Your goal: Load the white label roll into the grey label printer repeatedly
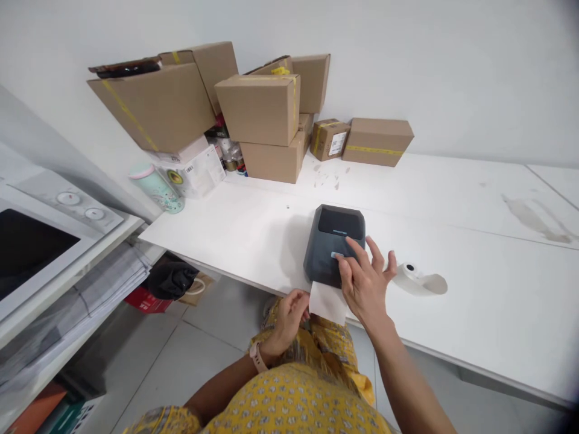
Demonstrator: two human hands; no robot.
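White table (235,223): printer (323,250) at its near edge, paper (326,304) jutting nearward. Right hand (365,283), fingers spread, touches the button (334,255); left hand (292,313), fingers curled, meets the paper's left edge, pinch unclear.

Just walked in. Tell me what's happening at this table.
A person is working a dark printer-like device on the white table. The right hand is over it, a fingertip at the light button on top. White paper sticks out of its near side, past the table edge. The left hand is at the paper's left edge; whether it grips is unclear. A white paper roll lies to the right, partly unrolled.
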